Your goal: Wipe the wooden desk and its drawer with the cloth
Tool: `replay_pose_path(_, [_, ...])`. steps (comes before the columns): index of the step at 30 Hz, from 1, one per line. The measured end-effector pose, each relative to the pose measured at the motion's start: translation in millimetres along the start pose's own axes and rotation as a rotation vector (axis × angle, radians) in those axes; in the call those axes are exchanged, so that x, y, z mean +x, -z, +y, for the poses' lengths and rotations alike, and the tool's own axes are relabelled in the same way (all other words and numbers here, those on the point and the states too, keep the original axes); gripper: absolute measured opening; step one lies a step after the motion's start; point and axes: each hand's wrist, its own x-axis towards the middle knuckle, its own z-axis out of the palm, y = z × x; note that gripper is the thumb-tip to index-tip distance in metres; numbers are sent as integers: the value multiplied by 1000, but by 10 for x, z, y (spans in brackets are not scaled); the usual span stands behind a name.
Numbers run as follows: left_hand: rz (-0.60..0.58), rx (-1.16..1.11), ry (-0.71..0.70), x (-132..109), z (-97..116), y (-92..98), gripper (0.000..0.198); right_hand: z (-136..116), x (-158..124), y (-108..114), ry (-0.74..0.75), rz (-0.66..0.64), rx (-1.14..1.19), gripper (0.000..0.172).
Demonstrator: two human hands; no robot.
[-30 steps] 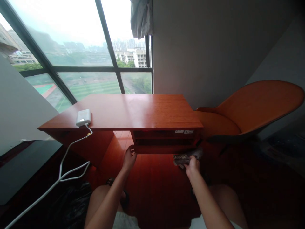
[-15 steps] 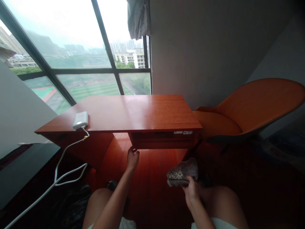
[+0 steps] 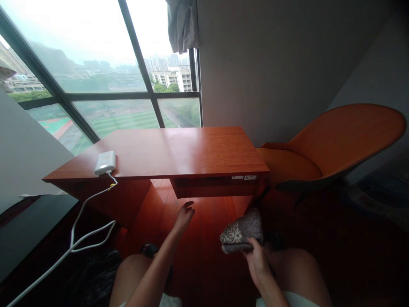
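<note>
A folded grey-brown cloth (image 3: 241, 232) with a pale floral pattern is held in my right hand (image 3: 257, 260), the thumb on top of it, in front of the desk's right part. My left hand (image 3: 185, 214) holds nothing; its fingers are apart, just below the front edge of the reddish wooden desk (image 3: 191, 149), above the floor. An open shelf (image 3: 214, 187) under the desktop lies just beyond that hand.
A white device (image 3: 105, 162) with a white cable (image 3: 79, 243) lies on the desk's left end. An orange chair (image 3: 345, 136) stands at the right. Black plastic (image 3: 96, 277) lies on the floor at the lower left. Windows are behind the desk.
My left hand has moved right, away from the shelf's lower corner, and its fingers have spread. My right hand and the cloth have shifted slightly left in the view.
</note>
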Motion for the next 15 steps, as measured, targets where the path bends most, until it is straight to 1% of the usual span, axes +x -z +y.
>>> replay_pose_path(1, [-27,-17,0,-63,22,-32,46,-72,-38,-31,-22,-74,28,17])
replay_pose_path(3, [-88,-51,8,-241,84,-115,47,-232,-114,-106,-90,-245,97,21])
replay_pose_path(5, [-216,-134,84,-471,162,-213,54,-375,-167,-187,-161,-383,167,24])
replay_pose_path(6, [-371,-259,200,-593,204,-265,55,-429,-181,-223,-183,-425,195,25])
replay_pose_path(7, [-523,-411,302,-710,244,-317,63,-469,-186,-255,-199,-451,212,26])
replay_pose_path(8, [-660,-567,364,-814,282,-368,69,-496,-186,-280,-211,-470,212,27])
replay_pose_path(9, [-726,-709,393,-902,318,-417,72,-513,-183,-298,-221,-484,190,28])
replay_pose_path(10, [-736,-820,392,-969,352,-461,72,-525,-180,-310,-229,-496,148,30])
replay_pose_path(11, [-700,-893,374,-1017,384,-498,67,-538,-181,-316,-230,-506,92,32])
replay_pose_path(12, [-630,-922,347,-1047,414,-527,59,-555,-185,-316,-218,-515,34,35])
replay_pose_path(14, [-487,-880,298,-1067,475,-550,42,-610,-199,-306,-161,-529,-40,39])
replay_pose_path(15, [-434,-832,275,-1064,508,-545,37,-645,-202,-297,-130,-533,-49,39])
